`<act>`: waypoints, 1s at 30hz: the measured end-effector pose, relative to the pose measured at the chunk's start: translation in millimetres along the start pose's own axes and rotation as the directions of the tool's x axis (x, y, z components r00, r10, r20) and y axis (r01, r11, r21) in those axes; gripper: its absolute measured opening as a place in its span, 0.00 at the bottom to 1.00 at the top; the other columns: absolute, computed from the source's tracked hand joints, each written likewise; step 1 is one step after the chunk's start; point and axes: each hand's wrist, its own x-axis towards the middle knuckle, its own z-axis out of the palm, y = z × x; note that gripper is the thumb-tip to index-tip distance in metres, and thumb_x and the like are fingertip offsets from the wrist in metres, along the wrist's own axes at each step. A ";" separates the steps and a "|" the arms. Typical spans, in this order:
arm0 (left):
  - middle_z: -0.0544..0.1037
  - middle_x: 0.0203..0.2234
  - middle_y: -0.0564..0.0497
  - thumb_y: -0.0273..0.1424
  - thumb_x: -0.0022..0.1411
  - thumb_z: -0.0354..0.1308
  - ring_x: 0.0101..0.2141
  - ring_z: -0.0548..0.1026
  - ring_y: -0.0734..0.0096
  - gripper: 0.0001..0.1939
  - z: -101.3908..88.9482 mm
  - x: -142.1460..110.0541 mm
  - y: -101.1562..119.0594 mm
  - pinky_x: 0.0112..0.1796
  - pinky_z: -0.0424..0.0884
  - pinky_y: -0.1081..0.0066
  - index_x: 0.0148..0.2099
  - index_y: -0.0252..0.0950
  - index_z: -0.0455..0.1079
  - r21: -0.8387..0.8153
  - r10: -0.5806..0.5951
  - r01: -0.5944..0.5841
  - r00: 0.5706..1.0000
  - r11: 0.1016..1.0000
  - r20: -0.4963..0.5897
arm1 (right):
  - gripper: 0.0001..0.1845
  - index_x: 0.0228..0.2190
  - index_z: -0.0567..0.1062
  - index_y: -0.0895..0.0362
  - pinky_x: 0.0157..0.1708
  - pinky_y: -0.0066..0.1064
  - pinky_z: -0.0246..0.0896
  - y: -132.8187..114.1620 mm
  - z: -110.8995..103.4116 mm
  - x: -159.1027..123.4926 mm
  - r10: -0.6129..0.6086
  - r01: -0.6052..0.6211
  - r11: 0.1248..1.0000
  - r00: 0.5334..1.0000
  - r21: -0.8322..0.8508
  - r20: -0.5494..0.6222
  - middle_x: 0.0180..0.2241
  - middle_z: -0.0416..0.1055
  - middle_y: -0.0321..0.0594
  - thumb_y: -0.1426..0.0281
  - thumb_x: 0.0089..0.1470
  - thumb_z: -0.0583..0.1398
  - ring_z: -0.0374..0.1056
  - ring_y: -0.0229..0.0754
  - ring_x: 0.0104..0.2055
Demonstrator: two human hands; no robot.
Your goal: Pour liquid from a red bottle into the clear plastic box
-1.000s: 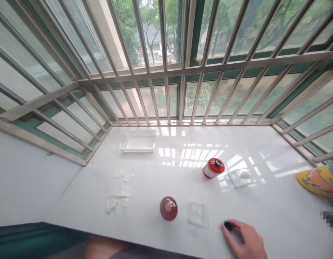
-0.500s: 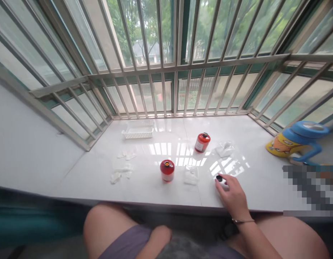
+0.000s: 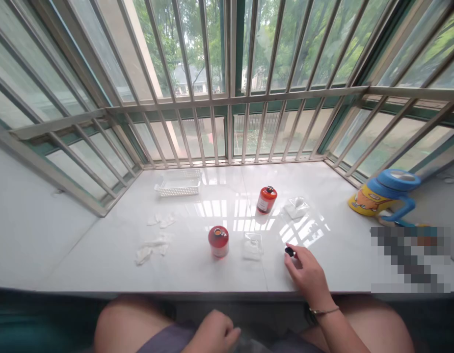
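Brought the left hand (image 3: 217, 331) further into view over the lap, with the thumb out from curled-in fingers. Kept the right hand (image 3: 309, 272) clamped on a small black-topped item (image 3: 289, 252), pinched between thumb and fingertips at the near right of the white counter (image 3: 94, 264). No real change in that grip, so no sign of a release. Left the near clear square (image 3: 253, 246) alone, well left of the fingers, and the near red bottle (image 3: 218, 241) upright just beyond to the left. Left the far red bottle (image 3: 267, 200) upright too, with the far clear square (image 3: 296, 208) just to the right. Spotted white scraps (image 3: 151, 249) at left, a white basket (image 3: 178, 190) at far left and a blue-and-yellow mug (image 3: 381, 193) at far right, all untouched.

Now to the murky parts, near to far. Could not see into the left palm, nor tell of anything inside. Lost most of the black-topped item behind the fingers, with only the dark top clear. Got nothing from a pixelated patch (image 3: 403, 257) at right. Could barely make out the pale contents of the clear squares, and could not read the far bottle's label. Met only blurred greenery beyond the window bars (image 3: 230, 100).
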 end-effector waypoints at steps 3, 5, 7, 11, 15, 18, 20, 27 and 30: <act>0.77 0.25 0.51 0.35 0.71 0.56 0.29 0.77 0.65 0.18 -0.4 25.7 28.6 0.34 0.74 0.68 0.27 0.38 0.71 0.058 0.315 -0.309 0.938 0.949 -0.146 | 0.15 0.53 0.77 0.53 0.48 0.48 0.76 -1.5 -1.4 1.8 -0.033 0.034 0.999 0.999 -0.029 0.035 0.45 0.80 0.47 0.61 0.69 0.61 0.76 0.53 0.46; 0.82 0.37 0.46 0.31 0.73 0.55 0.39 0.81 0.61 0.08 -11.2 31.5 48.8 0.43 0.79 0.64 0.43 0.38 0.76 0.082 0.487 -0.493 0.796 0.866 -0.360 | 0.16 0.54 0.77 0.53 0.49 0.49 0.76 -3.4 -2.9 3.1 -0.044 0.046 0.998 0.998 -0.045 0.050 0.45 0.80 0.47 0.62 0.69 0.61 0.77 0.53 0.46; 0.82 0.52 0.39 0.28 0.72 0.59 0.52 0.81 0.56 0.19 -25.2 36.6 67.7 0.54 0.80 0.58 0.63 0.38 0.69 0.175 0.575 -0.582 0.627 0.794 -0.525 | 0.16 0.56 0.77 0.52 0.48 0.47 0.76 -7.3 -4.7 4.4 -0.061 0.063 0.997 0.995 -0.032 0.079 0.46 0.80 0.47 0.63 0.69 0.61 0.77 0.52 0.45; 0.73 0.66 0.35 0.26 0.71 0.61 0.67 0.72 0.50 0.33 -42.0 66.5 97.8 0.64 0.75 0.49 0.74 0.39 0.57 0.307 0.637 -0.588 0.511 0.749 -0.577 | 0.19 0.58 0.74 0.52 0.45 0.43 0.77 -23.1 -7.0 8.0 -0.065 0.058 0.997 0.984 0.043 0.168 0.44 0.80 0.44 0.63 0.69 0.61 0.78 0.48 0.42; 0.56 0.76 0.29 0.33 0.67 0.70 0.75 0.58 0.40 0.54 -41.7 113.1 110.2 0.69 0.67 0.40 0.81 0.39 0.37 0.252 0.534 -0.486 0.624 0.837 -0.570 | 0.18 0.52 0.73 0.53 0.42 0.40 0.78 -44.8 -8.4 18.7 0.019 -0.035 0.995 0.987 0.094 0.162 0.42 0.79 0.43 0.59 0.66 0.65 0.78 0.48 0.40; 0.57 0.76 0.31 0.34 0.61 0.75 0.75 0.59 0.39 0.58 -42.5 135.6 108.9 0.69 0.66 0.38 0.80 0.41 0.41 0.142 0.450 -0.441 0.747 0.886 -0.490 | 0.13 0.50 0.75 0.52 0.43 0.42 0.78 -59.5 -12.1 32.6 -0.019 -0.002 0.994 0.982 0.111 0.190 0.42 0.79 0.43 0.62 0.66 0.64 0.78 0.49 0.41; 0.64 0.73 0.36 0.32 0.62 0.74 0.73 0.64 0.43 0.49 -44.1 140.6 106.4 0.69 0.67 0.39 0.77 0.42 0.52 0.074 0.438 -0.454 0.785 0.888 -0.438 | 0.12 0.51 0.76 0.51 0.44 0.44 0.77 -68.1 -15.0 42.2 -0.068 0.042 0.991 0.977 0.127 0.204 0.43 0.79 0.43 0.65 0.67 0.63 0.77 0.50 0.43; 0.75 0.63 0.42 0.24 0.62 0.69 0.64 0.74 0.51 0.32 -43.0 126.3 103.3 0.66 0.72 0.45 0.67 0.42 0.68 -0.030 0.443 -0.514 0.766 0.857 -0.466 | 0.16 0.55 0.77 0.50 0.49 0.46 0.78 -95.6 -11.3 55.5 -0.224 0.155 0.951 0.942 0.268 0.248 0.46 0.80 0.44 0.72 0.67 0.61 0.77 0.51 0.47; 0.76 0.62 0.43 0.22 0.61 0.67 0.63 0.75 0.53 0.32 -44.6 121.1 102.7 0.65 0.73 0.48 0.66 0.42 0.69 -0.047 0.440 -0.514 0.774 0.856 -0.456 | 0.15 0.53 0.77 0.49 0.48 0.47 0.78 -104.7 -6.8 53.5 -0.213 0.140 0.947 0.948 0.289 0.237 0.46 0.80 0.44 0.73 0.66 0.62 0.77 0.51 0.47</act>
